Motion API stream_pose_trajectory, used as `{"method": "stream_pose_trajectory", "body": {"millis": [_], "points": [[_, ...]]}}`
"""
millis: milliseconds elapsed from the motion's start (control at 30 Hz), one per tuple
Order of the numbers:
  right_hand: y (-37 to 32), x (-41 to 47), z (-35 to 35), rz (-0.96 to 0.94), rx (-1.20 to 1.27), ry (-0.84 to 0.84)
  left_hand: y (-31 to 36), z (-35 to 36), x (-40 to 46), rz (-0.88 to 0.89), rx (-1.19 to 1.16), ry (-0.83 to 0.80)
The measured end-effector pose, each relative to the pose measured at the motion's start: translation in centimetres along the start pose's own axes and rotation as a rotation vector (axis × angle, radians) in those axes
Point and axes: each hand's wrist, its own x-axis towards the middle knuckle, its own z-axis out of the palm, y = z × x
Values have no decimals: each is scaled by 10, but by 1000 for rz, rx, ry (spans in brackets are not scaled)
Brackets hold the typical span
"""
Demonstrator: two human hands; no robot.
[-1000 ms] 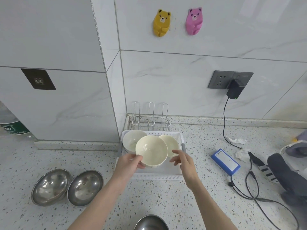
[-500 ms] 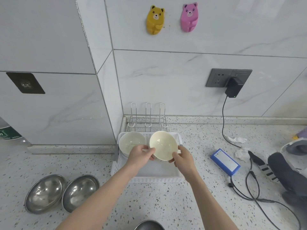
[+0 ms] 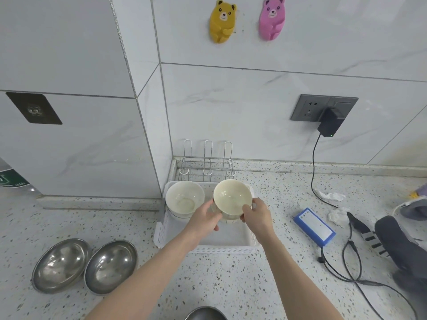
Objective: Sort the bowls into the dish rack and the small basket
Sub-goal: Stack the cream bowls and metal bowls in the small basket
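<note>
1. Speckled terrazzo counter (image 3: 265, 285) against grey marble wall tiles, two steel bowls (image 3: 85, 265) sitting left.
2. Both hands, left hand (image 3: 204, 219) and right hand (image 3: 257, 215), pinch a cream ceramic bowl (image 3: 232, 196) over the white plastic basket (image 3: 221, 249), beside another cream bowl (image 3: 184, 199) inside.

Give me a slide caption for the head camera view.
Both hands hold a cream bowl over the white basket.

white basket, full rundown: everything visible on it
The white basket is a rectangular, perforated plastic tub on the speckled counter, just in front of the wire rack. One cream bowl sits in its back-left corner. Both hands hold a second cream bowl, tilted, above its back right. The front floor is bare.
</note>
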Motion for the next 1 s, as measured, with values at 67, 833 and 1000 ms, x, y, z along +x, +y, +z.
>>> {"method": "stream_pose_trajectory", "body": {"millis": [67,833,1000], "points": [[-1,1,2,20,0,-8,0,0,-1,-17,-4,-10],[-1,-1,5,20,-191,-56,-8,-13,-25,-132,-100,-29],[2,-42,4,26,-42,43,-23,-27,-55,-143,-258,-2]]}}
